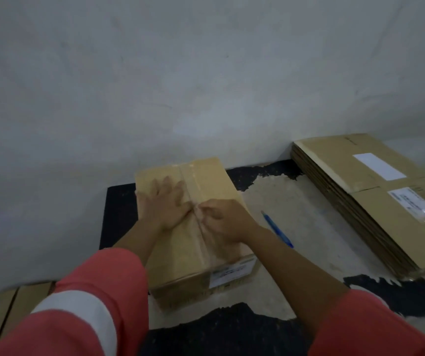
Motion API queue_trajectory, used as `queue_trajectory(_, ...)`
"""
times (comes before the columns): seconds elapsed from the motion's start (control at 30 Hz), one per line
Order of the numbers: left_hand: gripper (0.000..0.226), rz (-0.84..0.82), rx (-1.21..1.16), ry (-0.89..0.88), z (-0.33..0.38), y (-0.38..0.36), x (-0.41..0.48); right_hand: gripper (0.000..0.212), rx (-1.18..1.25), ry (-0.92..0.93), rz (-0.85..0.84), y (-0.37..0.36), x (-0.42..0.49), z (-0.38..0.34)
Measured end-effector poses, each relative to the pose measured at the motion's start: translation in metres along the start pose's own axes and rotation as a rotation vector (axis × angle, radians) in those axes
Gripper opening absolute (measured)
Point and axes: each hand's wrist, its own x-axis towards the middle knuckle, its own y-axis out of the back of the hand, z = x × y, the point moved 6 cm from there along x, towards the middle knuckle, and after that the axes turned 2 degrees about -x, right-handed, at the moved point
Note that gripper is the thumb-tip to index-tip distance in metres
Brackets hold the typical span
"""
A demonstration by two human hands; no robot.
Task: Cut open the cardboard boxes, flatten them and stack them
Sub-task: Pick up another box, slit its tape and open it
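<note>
The box point(180, 258) is seen dead centre. Its top is pressed by the flat left hand point(166, 204), and the tape point(192, 176) on the seam is pinched by the right hand point(225, 219), close beside. A pen point(276, 228) is laid at 3 o'clock and the stack point(347, 170) at 2.

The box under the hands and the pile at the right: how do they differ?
The box stands assembled and taped; the pile is flattened sheets, many layers deep. The left hand presses the box and the right hand pinches its tape; the pile lies untouched. Both are brown cardboard with white labels.
</note>
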Motion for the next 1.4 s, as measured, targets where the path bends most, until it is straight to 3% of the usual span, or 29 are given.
queue_trajectory(0.17, 0.080, -0.048, 0.145, 0.072, 0.000, -0.013, 0.003, 0.020, 0.137, -0.257, 0.303, 0.050, -0.004, 0.073)
queue_trajectory(0.27, 0.081, -0.030, 0.199, 0.081, -0.001, -0.015, 0.001, 0.023, 0.228, -0.492, 0.379, 0.056, -0.011, 0.141)
queue_trajectory(0.4, 0.089, -0.040, 0.220, 0.113, 0.002, -0.015, 0.000, 0.030, 0.130, -0.671, 0.254, 0.035, -0.020, 0.207)
queue_trajectory(0.57, 0.087, -0.037, 0.245, 0.149, 0.002, -0.018, 0.002, 0.058, 0.040, -0.824, 0.047, -0.002, -0.024, 0.245)
queue_trajectory(0.67, 0.080, -0.030, 0.273, 0.171, 0.002, -0.018, 0.002, 0.056, -0.105, -0.830, -0.023, -0.016, -0.030, 0.252)
queue_trajectory(0.87, 0.090, -0.032, 0.263, 0.179, 0.004, -0.020, 0.000, 0.013, 0.007, -0.813, -0.081, -0.015, -0.020, 0.257)
queue_trajectory(1.0, 0.076, -0.033, 0.251, 0.174, 0.007, -0.018, -0.001, 0.014, 0.052, -0.689, 0.077, 0.029, 0.019, 0.230)
queue_trajectory(1.1, 0.076, -0.045, 0.221, 0.169, 0.007, -0.017, -0.002, 0.038, 0.083, -0.557, 0.206, 0.065, 0.055, 0.187)
queue_trajectory(1.17, 0.077, -0.047, 0.202, 0.159, 0.008, -0.015, -0.004, 0.039, 0.082, -0.462, 0.260, 0.082, 0.077, 0.149)
queue_trajectory(1.27, 0.084, -0.018, 0.194, 0.137, 0.007, -0.007, -0.006, 0.033, 0.089, -0.391, 0.276, 0.086, 0.106, 0.097)
queue_trajectory(1.4, 0.089, 0.014, 0.184, 0.045, -0.007, 0.000, -0.003, 0.040, 0.032, -0.320, 0.178, 0.060, 0.137, 0.043)
